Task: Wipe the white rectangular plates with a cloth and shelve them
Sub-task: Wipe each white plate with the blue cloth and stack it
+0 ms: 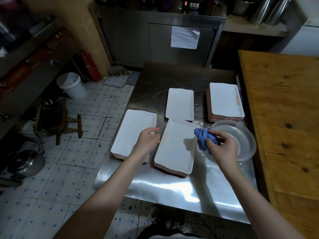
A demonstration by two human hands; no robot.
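Note:
Four stacks of white rectangular plates stand on a steel table (pixel 172 188). The near middle stack (pixel 174 149) lies between my hands. A left stack (pixel 131 133) sits beside it, a small stack (pixel 179 103) behind, and a far right stack (pixel 225 100) near the wooden top. My right hand (pixel 222 147) grips a crumpled blue cloth (pixel 204 138) over the right edge of the near middle stack. My left hand (pixel 148 140) hovers with loosely curled fingers over the gap between the left and middle stacks, holding nothing.
A clear glass bowl (pixel 241 135) with water stands right of my right hand. A wooden counter (pixel 283 118) borders the table's right side. On the tiled floor to the left are a white bucket (pixel 72 86), a wooden stool (pixel 58 118) and a metal kettle (pixel 27 163). A steel cabinet (pixel 162 40) stands behind.

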